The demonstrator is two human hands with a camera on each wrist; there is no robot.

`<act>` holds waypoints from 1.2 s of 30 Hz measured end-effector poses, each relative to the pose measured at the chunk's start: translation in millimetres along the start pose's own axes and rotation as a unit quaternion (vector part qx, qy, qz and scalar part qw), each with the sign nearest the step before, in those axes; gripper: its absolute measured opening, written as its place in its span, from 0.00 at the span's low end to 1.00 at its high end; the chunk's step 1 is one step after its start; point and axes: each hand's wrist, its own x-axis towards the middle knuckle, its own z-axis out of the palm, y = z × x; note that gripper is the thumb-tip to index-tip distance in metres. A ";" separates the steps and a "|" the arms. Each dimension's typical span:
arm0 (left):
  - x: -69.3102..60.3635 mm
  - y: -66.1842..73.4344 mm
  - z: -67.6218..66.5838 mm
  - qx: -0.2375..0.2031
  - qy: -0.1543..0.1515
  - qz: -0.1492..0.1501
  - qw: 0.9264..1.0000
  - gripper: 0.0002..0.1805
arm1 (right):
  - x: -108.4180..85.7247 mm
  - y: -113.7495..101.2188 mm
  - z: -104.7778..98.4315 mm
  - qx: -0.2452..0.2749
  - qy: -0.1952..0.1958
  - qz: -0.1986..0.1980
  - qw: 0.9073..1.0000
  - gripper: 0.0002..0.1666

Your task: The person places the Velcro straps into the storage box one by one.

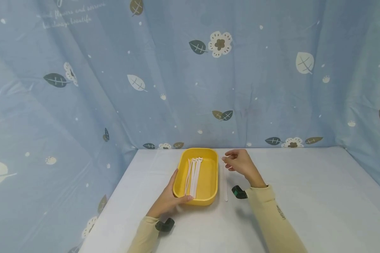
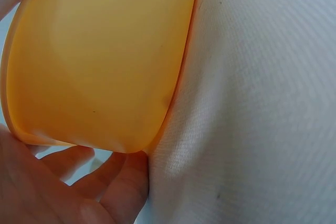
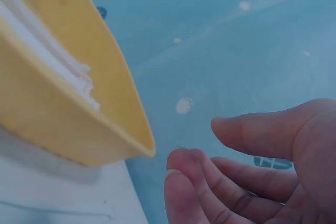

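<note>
A yellow plastic tray [image 1: 209, 181] stands on the white tabletop, and several thin white strips with wider heads [image 1: 195, 177] lie lengthwise along its left side. My left hand [image 1: 167, 201] grips the tray's near left corner, thumb over the rim and fingers against the outer wall. To the right of the tray, one more white strip [image 1: 226, 188] lies on the table. Above that strip's far end is my right hand [image 1: 241, 163], its fingers loosely bent. The right wrist view shows a gap between thumb and fingers [image 3: 184, 198], with nothing held there.
A blue curtain [image 1: 177, 77] with leaf and flower prints hangs behind the table and down its left side. White cloth [image 1: 304, 196] covers the tabletop. Dark wrist cameras [image 1: 239, 192] sit at both sleeves.
</note>
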 end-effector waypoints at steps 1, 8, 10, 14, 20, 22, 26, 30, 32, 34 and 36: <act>0.3 -0.8 0.2 0.001 0.001 0.001 1.000 0.71 | -0.7 1.9 -0.7 -0.001 0.003 0.004 1.000 0.23; 0.9 -1.1 1.0 -0.002 0.002 -0.003 1.000 0.71 | -2.4 16.3 -1.4 -0.001 0.009 0.017 1.000 0.24; 1.4 -1.0 1.2 -0.002 0.000 -0.004 1.000 0.71 | -2.9 20.7 -1.0 0.001 0.008 0.020 1.000 0.25; 2.1 -0.8 1.1 -0.005 -0.002 -0.004 1.000 0.71 | -2.6 29.1 1.9 -0.001 0.006 0.022 1.000 0.25; 1.5 -0.1 0.2 -0.006 -0.001 -0.003 1.000 0.71 | 0.8 39.4 8.1 -0.014 0.008 0.026 1.000 0.25; 1.3 -0.3 0.0 -0.005 -0.002 -0.002 1.000 0.70 | 1.6 42.2 10.4 -0.023 0.008 0.029 0.999 0.25; 0.4 0.2 0.0 -0.010 -0.004 -0.003 1.000 0.70 | 2.6 46.5 14.9 -0.046 0.010 0.028 0.998 0.25; 0.4 1.9 0.3 -0.010 -0.002 -0.006 1.000 0.71 | 4.3 49.9 18.0 -0.063 0.012 0.042 0.997 0.26; 0.8 2.4 0.2 -0.008 -0.002 -0.007 1.000 0.71 | 5.5 52.2 19.5 -0.066 0.011 0.044 0.997 0.26; 0.9 3.4 0.0 -0.005 -0.001 -0.009 1.000 0.71 | 6.2 54.3 21.1 -0.069 0.009 0.043 0.997 0.26; 0.8 3.6 -0.3 -0.003 0.000 -0.008 1.000 0.70 | 6.8 56.0 22.7 -0.074 0.009 0.041 0.996 0.26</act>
